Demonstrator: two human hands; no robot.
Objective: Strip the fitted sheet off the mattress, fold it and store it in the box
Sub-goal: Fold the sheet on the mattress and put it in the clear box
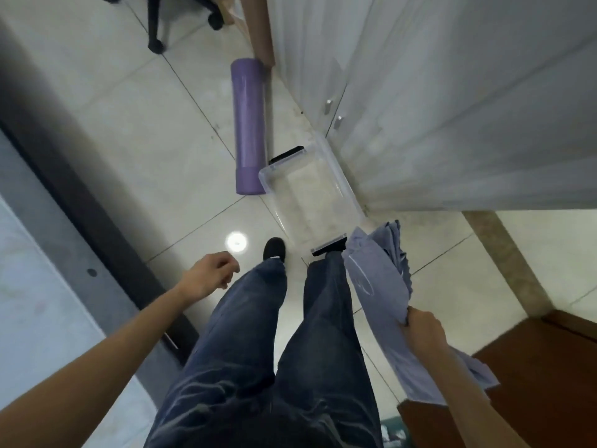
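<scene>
- the right hand (423, 328) is gripping the folded blue fitted sheet (374, 276), fingers curled tight into a bunch of cloth, and the rest of the bundle is hanging and fanning out on both sides of the fist.
- the left hand (210, 276) is hanging free beside the thigh, fingers loosely curled and holding nothing.
- the clear plastic box (265, 185) is sitting lidless on the tiled floor, against the white wardrobe doors (452, 108), with a rolled purple mat (248, 124) lying just beside its far corner.
- the sheet's leading end is hovering near the box's near black latch (328, 247), beside it and not yet over the opening.
- the step in hand is looking like the last one: getting the folded sheet into the box.
- doing it well is probably meaning bringing the free hand under the loose layers, since a one-fisted grip is letting the folds splay.
- lowering it flat with both hands, long side along the box's length, is likely keeping the fold intact.
- tucking stray corners inside the rim is seeming wise, so nothing is draping over the latches.
</scene>
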